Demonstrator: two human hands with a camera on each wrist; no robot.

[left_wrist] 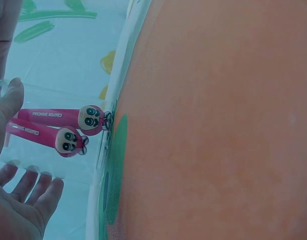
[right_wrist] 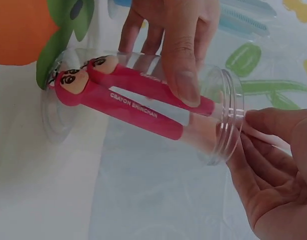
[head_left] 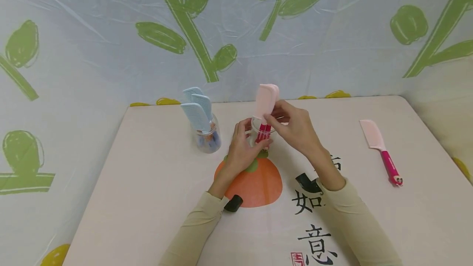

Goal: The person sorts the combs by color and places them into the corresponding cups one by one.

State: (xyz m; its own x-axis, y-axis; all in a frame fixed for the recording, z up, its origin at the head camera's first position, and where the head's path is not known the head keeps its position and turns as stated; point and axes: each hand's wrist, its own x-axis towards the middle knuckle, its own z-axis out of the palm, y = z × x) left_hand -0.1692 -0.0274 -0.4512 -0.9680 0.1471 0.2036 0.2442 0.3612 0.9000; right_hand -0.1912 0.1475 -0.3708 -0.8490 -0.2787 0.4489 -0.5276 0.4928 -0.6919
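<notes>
Upright on the table stands a clear jar holding two pink combs, heads up. Their red handles, tipped with cartoon faces, reach down to the jar's bottom. My left hand grips the jar, thumb on the near side and fingers round the far side. At the mouth, my right hand pinches a pink comb by its head, just above the rim; which of the two cannot be told. Some right fingertips are hidden behind the comb heads.
Left of my hands, a second clear jar holds several light blue combs. Another pink comb lies at the right side of the table. A patterned sheet hangs behind the table's far edge.
</notes>
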